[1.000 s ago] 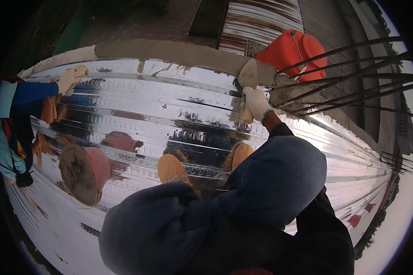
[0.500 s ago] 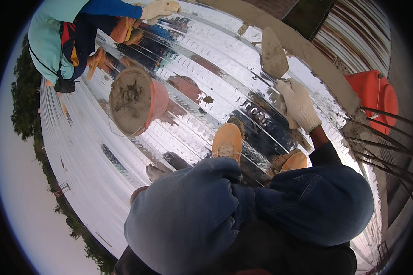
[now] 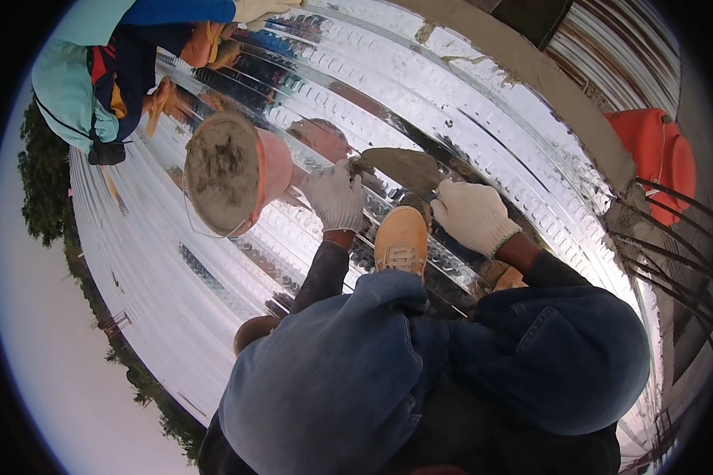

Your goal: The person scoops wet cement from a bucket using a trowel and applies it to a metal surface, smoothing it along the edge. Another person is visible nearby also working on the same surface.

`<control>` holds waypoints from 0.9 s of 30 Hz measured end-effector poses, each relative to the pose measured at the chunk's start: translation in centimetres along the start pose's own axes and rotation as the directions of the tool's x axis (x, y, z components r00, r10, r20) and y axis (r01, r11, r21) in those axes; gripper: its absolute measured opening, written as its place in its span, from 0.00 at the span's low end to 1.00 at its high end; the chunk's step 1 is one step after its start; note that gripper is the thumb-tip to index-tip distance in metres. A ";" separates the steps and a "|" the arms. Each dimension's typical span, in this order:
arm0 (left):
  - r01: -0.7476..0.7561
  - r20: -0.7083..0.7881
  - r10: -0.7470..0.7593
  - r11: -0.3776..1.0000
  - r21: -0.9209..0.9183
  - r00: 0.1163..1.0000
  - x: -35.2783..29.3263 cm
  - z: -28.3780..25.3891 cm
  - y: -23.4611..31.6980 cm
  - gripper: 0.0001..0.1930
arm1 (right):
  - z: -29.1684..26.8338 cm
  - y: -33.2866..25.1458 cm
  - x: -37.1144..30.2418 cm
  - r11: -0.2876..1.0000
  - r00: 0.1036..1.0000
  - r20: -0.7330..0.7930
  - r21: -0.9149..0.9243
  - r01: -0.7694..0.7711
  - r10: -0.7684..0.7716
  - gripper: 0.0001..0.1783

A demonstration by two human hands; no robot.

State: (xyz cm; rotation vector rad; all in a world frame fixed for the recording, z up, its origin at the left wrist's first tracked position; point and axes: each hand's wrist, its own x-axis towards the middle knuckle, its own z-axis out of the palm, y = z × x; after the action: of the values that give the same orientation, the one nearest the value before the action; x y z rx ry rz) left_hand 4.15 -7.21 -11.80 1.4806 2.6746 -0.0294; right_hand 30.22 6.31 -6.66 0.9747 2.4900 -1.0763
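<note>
Trowel [image 3: 404, 168], one: is lying between the hands, just beyond the tan shoe [image 3: 402, 236], blade pointing left. Right hand [image 3: 477, 215], gloved: fingers are grasping the trowel at its handle end, mostly hidden. Left hand [image 3: 334, 195], gloved: is reaching to the blade's tip, beside a grey clump [image 3: 360, 166]; cannot tell whether its fingers are pinching anything. Bucket [image 3: 274, 165], pink, mortar-filled: is standing left of it on the ridged deck [image 3: 178, 297]. Risks, judged: a tilting blade could be shedding the clump; a slipping grip, nicking the left fingers; a leftward elbow, knocking the bucket.
</note>
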 end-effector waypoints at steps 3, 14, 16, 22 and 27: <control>-0.039 -0.031 0.038 0.999 -0.034 0.999 0.1 1.0 -1.1 0.14 | 0.6 -1.7 1.2 0.999 0.998 0.051 0.018 0.045 -0.046 0.23; 0.066 -0.263 -0.257 0.820 -0.569 0.930 -2.4 -1.9 -1.5 0.21 | -5.8 1.8 -3.8 0.951 0.987 -0.098 0.296 -0.093 0.127 0.25; 0.031 -0.224 -0.194 0.817 -0.575 0.955 -2.2 -0.8 -1.2 0.20 | -9.1 3.8 -7.7 0.931 0.944 -0.212 0.317 -0.179 0.253 0.23; -0.144 -0.182 0.067 0.879 -0.454 0.981 -1.4 2.6 -1.0 0.17 | -10.1 12.0 -17.8 0.834 0.526 -0.771 0.012 -0.551 0.359 0.18; -0.097 -0.136 0.047 0.919 -0.382 0.990 -1.2 2.6 -0.7 0.13 | -7.1 16.2 -20.2 0.523 0.396 -0.647 0.005 -0.852 0.651 0.15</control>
State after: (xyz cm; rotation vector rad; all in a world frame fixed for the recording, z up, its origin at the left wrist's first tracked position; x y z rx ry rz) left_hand 4.36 -8.77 -14.32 1.4851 2.5116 0.5831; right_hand 56.27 9.91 -1.14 2.2766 1.9467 -0.0004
